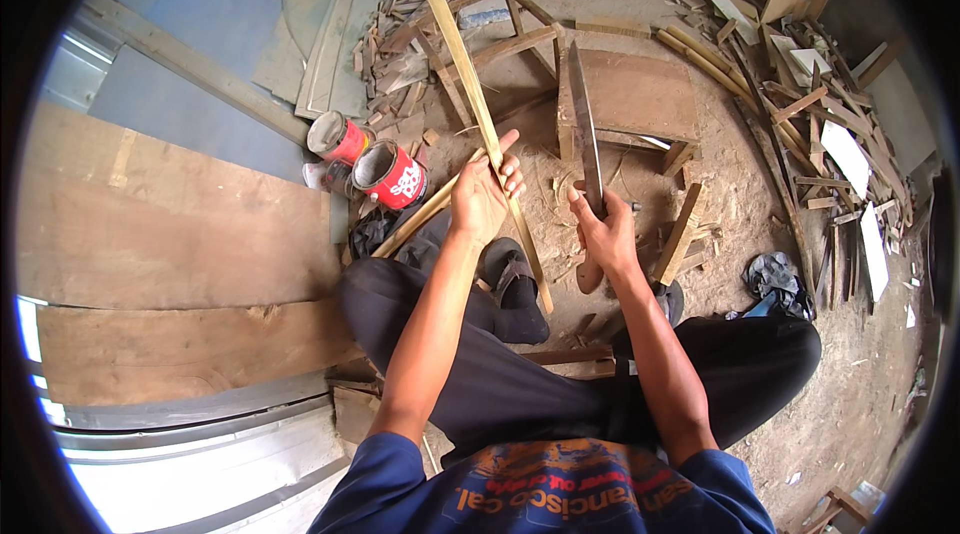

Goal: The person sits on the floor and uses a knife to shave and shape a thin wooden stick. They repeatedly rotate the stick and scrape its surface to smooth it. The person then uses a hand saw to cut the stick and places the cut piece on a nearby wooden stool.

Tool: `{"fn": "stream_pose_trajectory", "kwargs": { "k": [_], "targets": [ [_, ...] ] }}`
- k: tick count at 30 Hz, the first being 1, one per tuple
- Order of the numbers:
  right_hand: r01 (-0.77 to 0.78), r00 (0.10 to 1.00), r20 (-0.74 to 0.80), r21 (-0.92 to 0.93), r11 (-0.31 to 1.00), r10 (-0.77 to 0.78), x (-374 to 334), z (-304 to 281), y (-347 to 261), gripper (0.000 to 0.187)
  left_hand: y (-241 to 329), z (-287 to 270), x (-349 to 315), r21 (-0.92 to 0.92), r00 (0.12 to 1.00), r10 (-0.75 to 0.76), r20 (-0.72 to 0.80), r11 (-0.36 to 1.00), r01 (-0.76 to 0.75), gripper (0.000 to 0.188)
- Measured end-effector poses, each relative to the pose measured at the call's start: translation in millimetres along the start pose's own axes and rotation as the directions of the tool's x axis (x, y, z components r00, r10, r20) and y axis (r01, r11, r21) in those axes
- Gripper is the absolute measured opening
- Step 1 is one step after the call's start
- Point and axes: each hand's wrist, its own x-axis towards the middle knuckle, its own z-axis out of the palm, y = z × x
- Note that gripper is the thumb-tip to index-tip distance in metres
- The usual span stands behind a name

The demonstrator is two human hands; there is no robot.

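My left hand [480,199] is closed around a long, thin wooden strip [463,62], which slants from the upper middle down toward my foot. In my right hand [608,234] is a machete [586,124], its long dark blade pointing up and away from me. Its brown handle end shows below my fist. The blade stands to the right of the strip, apart from it. Behind my left wrist, another pale stick [418,219] lies slanted. Just right of my right hand, a short wooden piece [681,232] leans upward.
A low wooden table [635,94] stands ahead beside an open wooden frame [515,46]. Red cans [392,174] sit at the left near large boards [180,214]. Scrap wood [815,124] is heaped at the right, with a dark crumpled bag [777,282] nearer. My legs [730,374] are bent outward.
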Motion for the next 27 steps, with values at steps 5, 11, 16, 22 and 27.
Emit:
{"fn": "stream_pose_trajectory", "kwargs": {
  "k": [5,11,16,22,27],
  "targets": [
    [0.000,0.998,-0.060,0.145,0.989,0.009,1,-13,-32,0.031,-15,9,-5,0.239,0.999,0.000,-0.051,0.971,0.012,0.049],
    [0.036,0.991,-0.133,0.204,0.978,-0.009,8,-29,-38,0.029,-37,20,-10,0.746,0.988,0.155,-0.019,0.660,-0.089,0.043],
    [0.066,0.986,-0.167,0.347,0.935,-0.007,6,-33,-46,0.028,-44,23,-14,0.880,0.977,0.201,0.070,0.449,-0.156,0.040],
    [0.111,0.984,-0.176,0.454,0.884,-0.033,5,-34,-52,0.028,-37,49,-20,0.904,0.972,0.136,0.193,0.361,-0.230,0.040],
    [0.109,0.990,-0.127,0.461,0.881,-0.057,6,-35,-50,0.030,-42,58,-26,0.890,0.936,0.219,0.277,0.309,-0.335,0.033]
  ]
}}
